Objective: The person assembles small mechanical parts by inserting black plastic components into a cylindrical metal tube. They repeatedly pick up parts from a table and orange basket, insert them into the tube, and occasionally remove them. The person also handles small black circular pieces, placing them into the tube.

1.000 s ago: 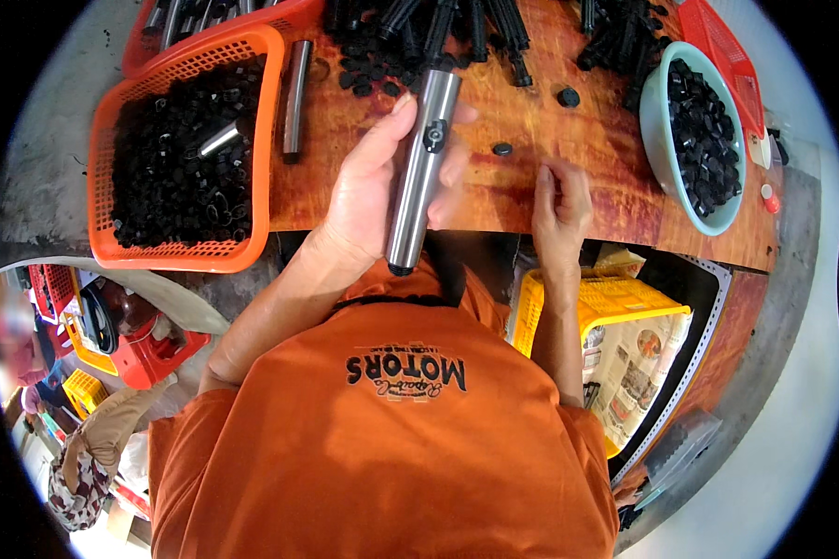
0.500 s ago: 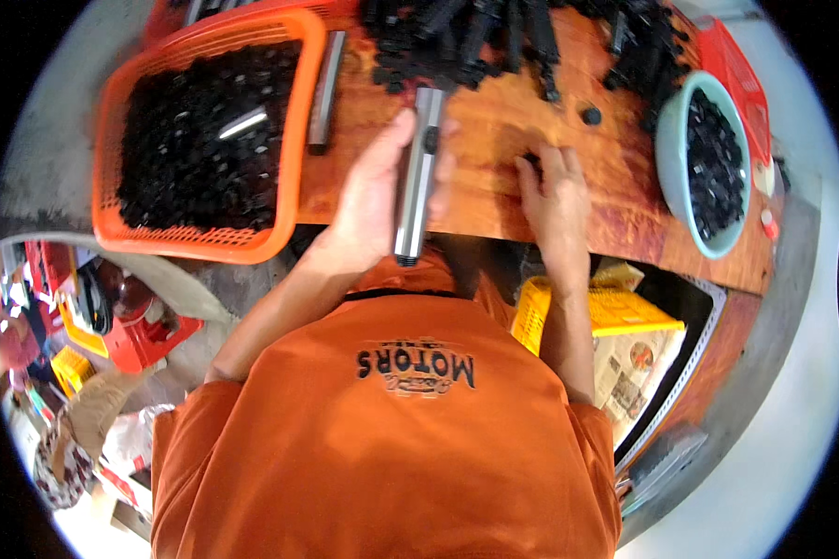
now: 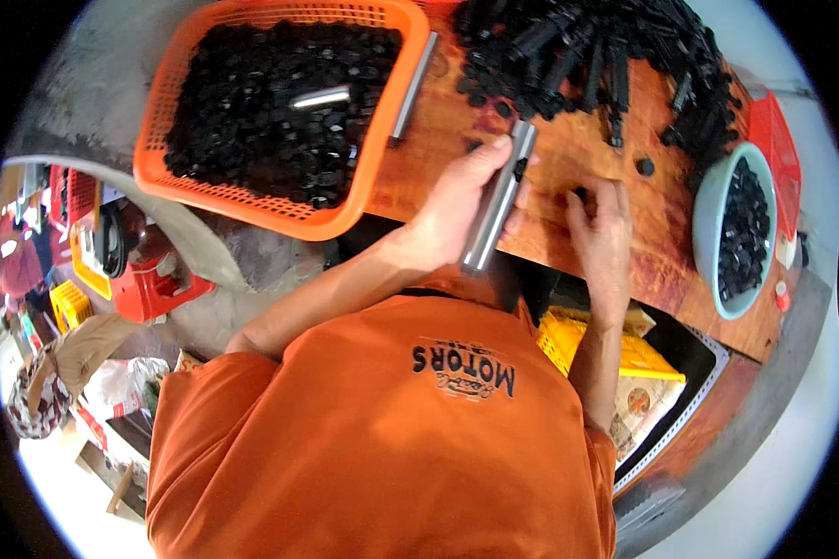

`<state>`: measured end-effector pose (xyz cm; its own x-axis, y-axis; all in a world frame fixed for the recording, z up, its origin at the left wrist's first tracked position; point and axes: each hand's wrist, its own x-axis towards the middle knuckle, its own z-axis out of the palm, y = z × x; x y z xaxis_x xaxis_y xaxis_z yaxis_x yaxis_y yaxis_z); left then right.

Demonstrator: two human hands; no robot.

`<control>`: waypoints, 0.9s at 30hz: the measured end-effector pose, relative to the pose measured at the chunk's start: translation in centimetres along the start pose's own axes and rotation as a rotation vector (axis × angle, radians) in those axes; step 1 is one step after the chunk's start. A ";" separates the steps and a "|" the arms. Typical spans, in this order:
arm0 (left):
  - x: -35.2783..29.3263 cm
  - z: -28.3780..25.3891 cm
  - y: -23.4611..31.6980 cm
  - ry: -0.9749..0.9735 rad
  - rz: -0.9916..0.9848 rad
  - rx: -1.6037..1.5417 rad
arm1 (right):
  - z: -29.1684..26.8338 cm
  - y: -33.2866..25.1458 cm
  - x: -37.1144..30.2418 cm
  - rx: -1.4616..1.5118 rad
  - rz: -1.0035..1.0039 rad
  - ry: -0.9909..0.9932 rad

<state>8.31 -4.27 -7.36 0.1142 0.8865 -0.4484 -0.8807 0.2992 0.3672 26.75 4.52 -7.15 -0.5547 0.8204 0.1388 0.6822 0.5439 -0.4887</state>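
Note:
My left hand point(image 3: 452, 205) is wrapped round a silver metal tube point(image 3: 494, 212), with the thumb along its upper part. The tube slants with its top away from me, and a small black piece or slot shows on its side. To the right, low over the wooden table point(image 3: 550, 154), my right hand point(image 3: 604, 231) is closed in a pinch. A small black part point(image 3: 581, 194) shows between its thumb and forefinger; its exact kind is too small to tell. Beyond that hand lies a loose round black piece point(image 3: 645, 167).
An orange basket point(image 3: 345, 219) full of small black parts stands at the left, a silver bar point(image 3: 414, 88) beside it. Black rod-like parts point(image 3: 569, 56) are heaped at the back. A light blue bowl point(image 3: 708, 228) of black pieces stands right, near a red basket point(image 3: 781, 158). Below sits a yellow crate point(image 3: 615, 349).
The whole view has swung, so the table and baskets sit further right. The tube leans more than before. Both hands keep their grips.

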 end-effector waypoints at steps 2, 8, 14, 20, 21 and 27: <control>-0.2 0.0 0.1 0.021 0.023 0.076 | 0.0 -1.1 -0.2 0.269 0.036 0.001; -0.3 0.3 -0.3 0.060 0.019 0.209 | -1.5 -4.8 -0.3 0.608 -0.148 0.036; -1.3 1.6 0.0 0.012 0.020 0.256 | -1.0 -4.7 -0.2 0.516 -0.306 0.128; -1.7 2.2 -0.2 0.063 0.020 0.204 | -0.5 -4.9 -1.0 0.456 -0.323 0.236; -1.7 2.2 -0.3 0.066 0.020 0.207 | -0.3 -5.0 -1.1 0.438 -0.346 0.265; -1.8 2.5 -0.4 0.068 0.015 0.198 | 0.4 -5.5 -1.7 0.413 -0.377 0.375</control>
<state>9.59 -5.09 -4.61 0.0648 0.8674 -0.4934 -0.7740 0.3558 0.5238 23.75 0.04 -5.07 -0.4654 0.6338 0.6179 0.1949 0.7543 -0.6269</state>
